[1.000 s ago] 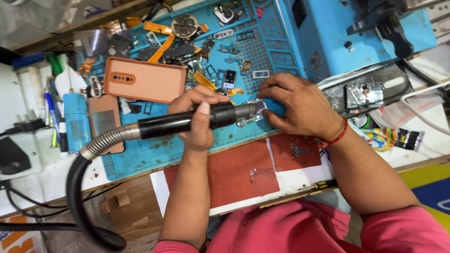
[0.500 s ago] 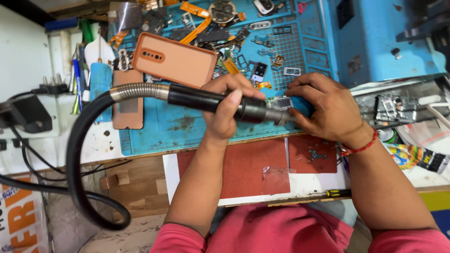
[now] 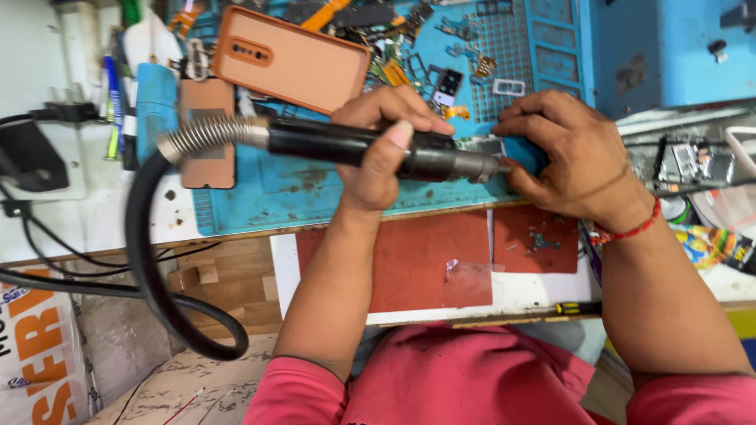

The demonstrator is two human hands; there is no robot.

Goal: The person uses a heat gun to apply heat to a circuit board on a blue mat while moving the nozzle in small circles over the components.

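My left hand (image 3: 383,145) grips a black hot-air wand (image 3: 346,147) whose metal nozzle points right over a blue work mat (image 3: 299,189). A coiled spring and thick black hose (image 3: 146,260) run off its back end and loop down to the left. My right hand (image 3: 563,153) rests on the mat at the nozzle tip, fingers curled over a small metal part (image 3: 482,145) that is mostly hidden. An orange phone (image 3: 290,57) lies face down just beyond my left hand.
Loose phone parts, flex cables and small frames (image 3: 441,55) litter the far mat. A brown phone back (image 3: 206,130) lies at the left. Red pads (image 3: 417,260) sit at the bench edge with a screwdriver (image 3: 571,308). A charger and cables (image 3: 31,157) are far left.
The view has shifted and drawn closer, so the hands sit more central and larger. The wand stays in my left hand, nozzle still at my right hand's fingers.
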